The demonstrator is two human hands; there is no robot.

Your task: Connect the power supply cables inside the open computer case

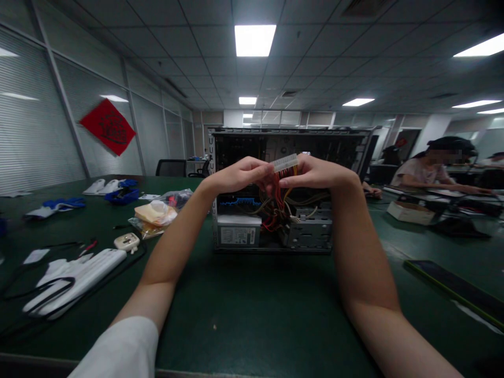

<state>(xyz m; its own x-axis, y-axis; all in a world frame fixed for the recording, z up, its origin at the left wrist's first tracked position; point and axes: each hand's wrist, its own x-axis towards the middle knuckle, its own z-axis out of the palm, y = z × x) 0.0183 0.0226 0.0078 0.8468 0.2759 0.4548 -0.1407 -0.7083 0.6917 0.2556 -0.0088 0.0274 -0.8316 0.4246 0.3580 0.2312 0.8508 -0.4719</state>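
An open computer case [291, 131] lies on its side on the green table, its inside facing me. In front of it, my left hand [248, 174] and my right hand [315, 171] pinch a wide white power connector [285, 163] from either end. Red, orange and yellow wires [280, 191] run down from the connector into the case. Low on the left inside sits the power supply [238, 234] with its label towards me. A metal drive cage [311, 233] stands at the lower right, with loose cables between the two. My fingertips partly hide behind the connector and wires.
On the left lie a white power strip [98, 268] with black cords, a plug adapter [126, 242], plastic bags [155, 218] and blue-and-white gloves [59, 206]. To the right are a dark flat panel with a green edge [452, 286], a cardboard box [410, 211] and a seated person [425, 170].
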